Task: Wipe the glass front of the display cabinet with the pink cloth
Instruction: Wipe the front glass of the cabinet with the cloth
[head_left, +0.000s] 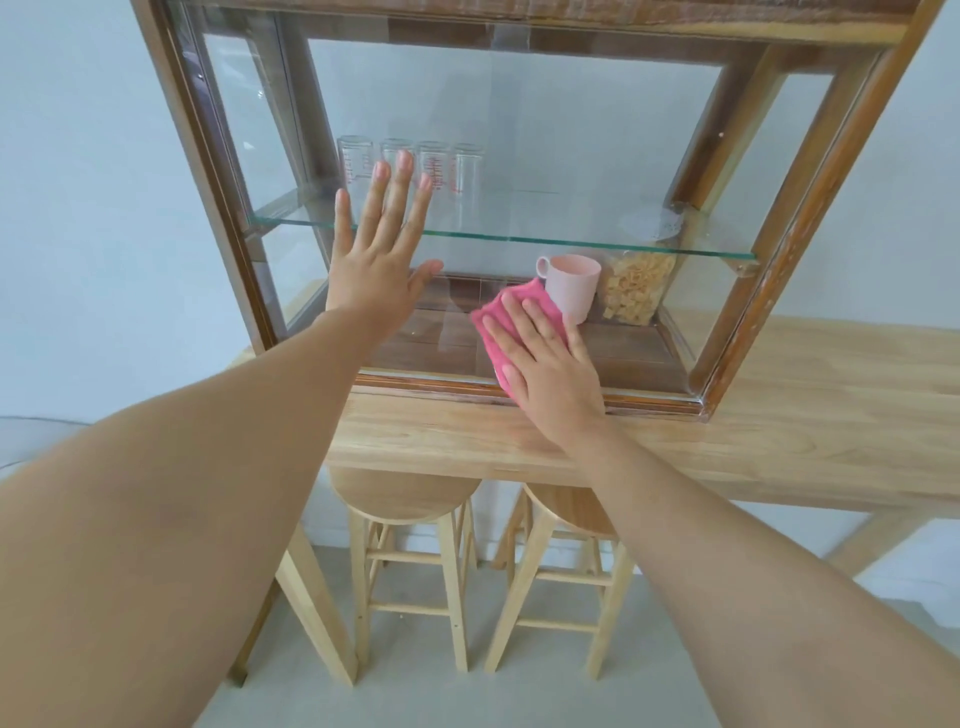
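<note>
A wood-framed display cabinet (810, 218) with a glass front (545, 156) stands on a light wooden counter. My right hand (550, 369) presses the folded pink cloth (511, 312) flat against the lower middle of the glass, just above the bottom frame. My left hand (376, 244) lies flat on the glass at the left, fingers spread, holding nothing.
Inside, several clear glasses (452, 166) stand on a glass shelf (571, 241); below it sit a pink mug (571, 283) and a jar of cereal (636, 291). The wooden counter (779, 441) stretches to the right. Two wooden stools (410, 499) stand beneath it.
</note>
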